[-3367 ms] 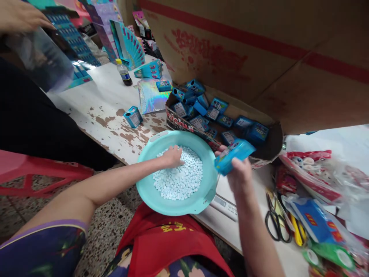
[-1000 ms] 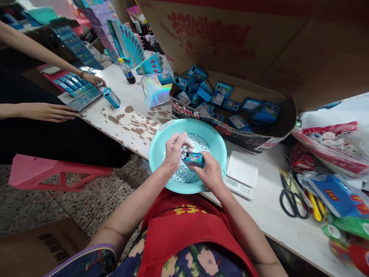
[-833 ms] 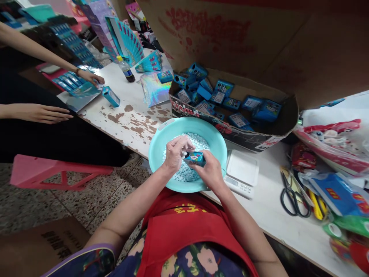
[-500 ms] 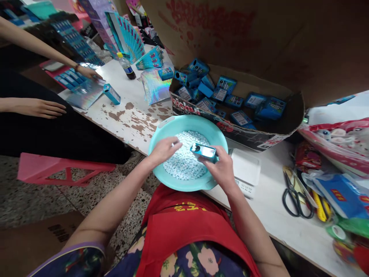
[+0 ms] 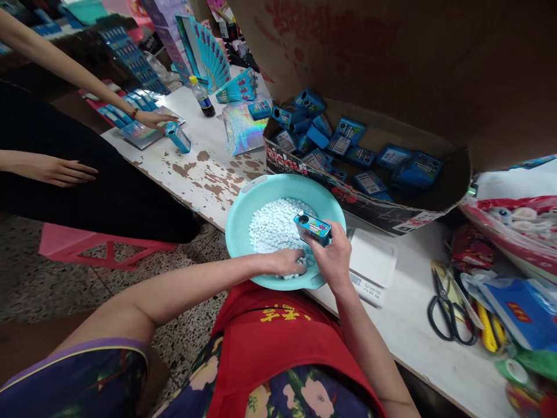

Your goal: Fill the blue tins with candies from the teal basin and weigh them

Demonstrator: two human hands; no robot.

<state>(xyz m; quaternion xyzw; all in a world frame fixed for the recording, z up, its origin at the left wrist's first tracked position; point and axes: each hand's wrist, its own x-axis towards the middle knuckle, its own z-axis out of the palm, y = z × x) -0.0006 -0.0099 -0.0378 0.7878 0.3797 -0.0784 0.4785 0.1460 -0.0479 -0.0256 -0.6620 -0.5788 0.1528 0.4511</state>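
Note:
My right hand [image 5: 334,251] grips a small blue candy box [image 5: 314,227], tilted above the basin, with a round dark hole at its left end. A white piece lies at that hole. My left hand [image 5: 288,262] is down in the small white candies [image 5: 274,223] at the near side of the basin, its curled fingers closed around some of them. Part of those fingers is hidden among the candies. The turquoise basin [image 5: 237,223] stands at the table's front edge, close to my red apron.
A carton [image 5: 404,217] behind the basin holds several blue boxes. A white scale [image 5: 374,255], scissors [image 5: 448,305] and a yellow cutter [image 5: 489,331] lie to the right. At left, a co-worker's hand [image 5: 154,119] touches a blue box [image 5: 178,138] near a bottle [image 5: 202,97].
My left hand has moved right and toward me, down into the candies. The box in my right hand has turned, so its printed side shows. The co-worker's hand has reached the blue box.

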